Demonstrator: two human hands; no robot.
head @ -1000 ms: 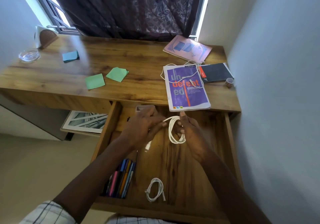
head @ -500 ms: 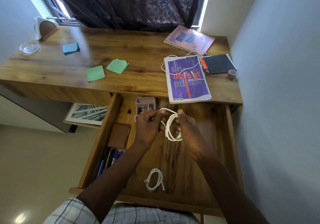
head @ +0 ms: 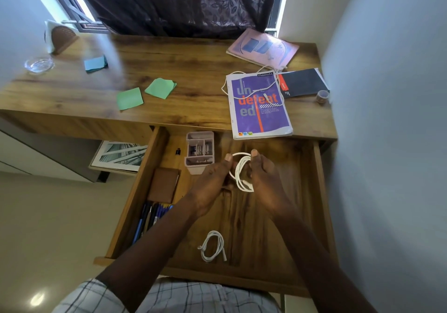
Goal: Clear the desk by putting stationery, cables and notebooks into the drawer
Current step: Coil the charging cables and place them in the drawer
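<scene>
White cable (head: pixel 242 165) in loose loops, held above the open drawer (head: pixel 319 191), pinched on one side by left hand (head: pixel 212 184), on the other by right hand (head: pixel 266 179), fingers of both curled round the strands. Looks light, limp, a little springy; seems best gripped across all loops together, else likely to uncoil on release

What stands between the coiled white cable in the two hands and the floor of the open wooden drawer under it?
Nothing visible. The left hand and right hand hold the coiled white cable over bare wood of the open wooden drawer. The second white cable coil lies nearer the front, the pink plastic organiser box to the left.
</scene>
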